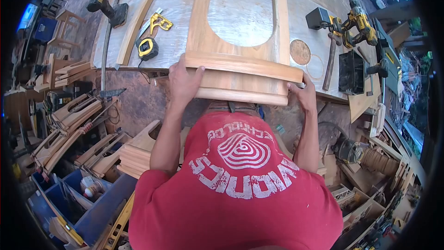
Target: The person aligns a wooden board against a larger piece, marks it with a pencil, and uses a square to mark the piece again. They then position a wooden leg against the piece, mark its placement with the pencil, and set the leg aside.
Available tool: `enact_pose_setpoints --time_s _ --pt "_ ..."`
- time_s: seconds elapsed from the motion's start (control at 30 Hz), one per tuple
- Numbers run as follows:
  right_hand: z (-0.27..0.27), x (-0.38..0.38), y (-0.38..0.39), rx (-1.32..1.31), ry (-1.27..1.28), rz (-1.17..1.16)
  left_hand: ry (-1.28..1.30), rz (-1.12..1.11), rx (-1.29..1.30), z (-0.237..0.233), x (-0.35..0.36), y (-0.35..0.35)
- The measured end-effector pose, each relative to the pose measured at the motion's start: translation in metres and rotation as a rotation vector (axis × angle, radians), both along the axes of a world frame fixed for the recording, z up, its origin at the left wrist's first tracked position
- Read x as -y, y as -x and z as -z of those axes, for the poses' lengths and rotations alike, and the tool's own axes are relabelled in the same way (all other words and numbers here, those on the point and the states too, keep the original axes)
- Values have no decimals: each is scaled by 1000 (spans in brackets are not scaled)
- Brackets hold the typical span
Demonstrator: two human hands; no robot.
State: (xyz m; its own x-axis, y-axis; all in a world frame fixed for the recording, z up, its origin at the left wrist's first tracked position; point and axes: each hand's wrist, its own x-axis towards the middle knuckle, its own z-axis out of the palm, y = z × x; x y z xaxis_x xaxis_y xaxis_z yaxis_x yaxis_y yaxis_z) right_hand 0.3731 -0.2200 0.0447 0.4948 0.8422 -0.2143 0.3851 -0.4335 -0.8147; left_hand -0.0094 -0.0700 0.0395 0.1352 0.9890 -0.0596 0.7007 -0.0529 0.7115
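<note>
A pale wooden frame (pixel 231 47) with a U-shaped cutout lies on the workbench, its near end toward my body. Across that end sits a wooden rail (pixel 245 65), slightly slanted, its right end lower than its left. My left hand (pixel 182 83) is closed round the left end of this rail, thumb on the near side. At the other end, my right hand (pixel 303 93) grips the rail, with the thumb near its lower edge and fingers behind. Below the rail is a gap showing a flat panel, then a rounded wooden edge (pixel 240 96) nearest me.
Left on the workbench (pixel 175 14) are a tape measure (pixel 147 48), a yellow combination square (pixel 159 21), a loose wooden strip (pixel 138 23) and a drill (pixel 107 7). Rightward lie a hammer (pixel 331 60), another drill (pixel 360 21) and a black box (pixel 351 71). Wooden parts (pixel 74 115) crowd the floor.
</note>
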Motion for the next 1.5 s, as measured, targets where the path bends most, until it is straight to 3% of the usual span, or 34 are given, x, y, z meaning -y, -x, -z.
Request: enact_pose_setpoints --time_s 0.07,0.17,0.27,0.37,0.47,0.57,0.67,0.77,0.87,0.9,1.03,1.17,1.37,1.4,1.5 --pt "16 10 -11 190 -12 -4 28 10 0 0 1 -5" --pt "-4 14 -1 221 41 -60 -44 16 -93 10 0 -4" --pt "-15 22 -3 97 113 -80 4 54 -72 -1 -11 -1" --pt "-45 24 1 -66 14 19 96 137 -96 -13 -21 5" --pt "-71 16 -14 -95 -160 -51 52 242 -131 -17 -32 18" --pt "-130 -26 -1 -16 -274 -145 -271 398 -88 0 -52 31" --pt "-187 -84 37 81 -492 -345 -254 489 -117 -23 -72 28" --pt "-231 -127 83 113 -623 -564 -55 552 -150 -18 -97 36" --pt "-265 -140 125 150 -428 -632 63 472 -54 -17 -100 42" --pt "-252 -147 122 274 -555 -722 105 446 -33 -17 -97 44" --pt "-209 -136 110 64 -541 -666 31 453 22 -5 -93 50" --pt "-166 -102 94 -170 -357 -476 -67 468 81 1 -99 47" --pt "-115 -40 55 -658 -241 -72 44 449 0 17 -120 41" --pt "-111 -32 43 -662 -268 -88 56 436 -7 17 -119 40" --pt "-101 -16 11 -1053 -668 -84 53 428 32 11 -120 39"
